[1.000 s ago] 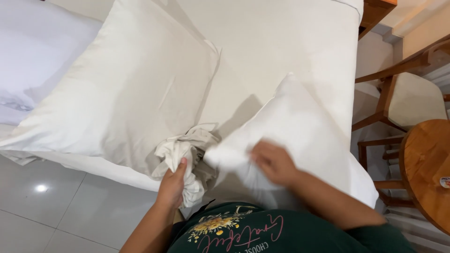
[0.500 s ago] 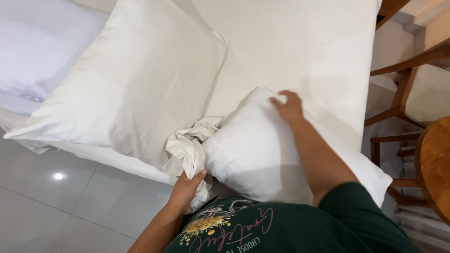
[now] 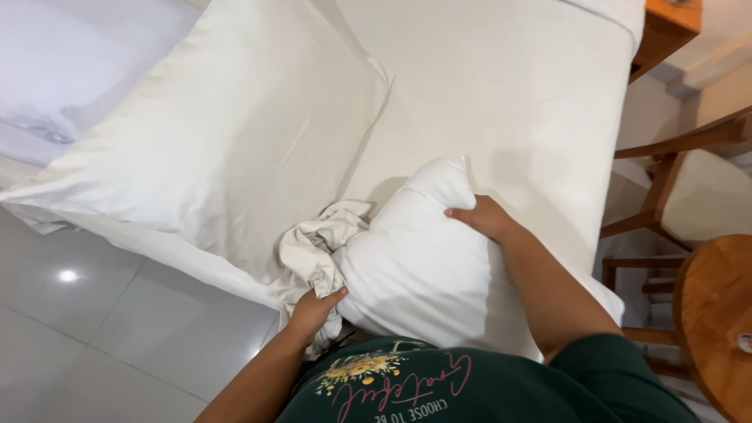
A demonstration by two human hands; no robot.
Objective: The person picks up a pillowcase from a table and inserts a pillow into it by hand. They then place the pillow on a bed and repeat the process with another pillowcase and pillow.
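A bare white pillow lies on the white bed right in front of me. My right hand grips its far top edge, fingers pressed into the stuffing. My left hand clutches a bunched cream pillowcase at the pillow's near left corner, by the bed's edge. A second, larger pillow in a cream case lies flat to the left, touching the bunched cloth.
A wooden chair with a pale cushion stands at the right of the bed. A round wooden table is at the lower right. Grey floor tiles lie to the left. A wooden nightstand corner shows at top right.
My right hand slid from the pillow's near side up to its far top edge. The pillow has turned flatter on the bed. My left hand stays on the bunched pillowcase.
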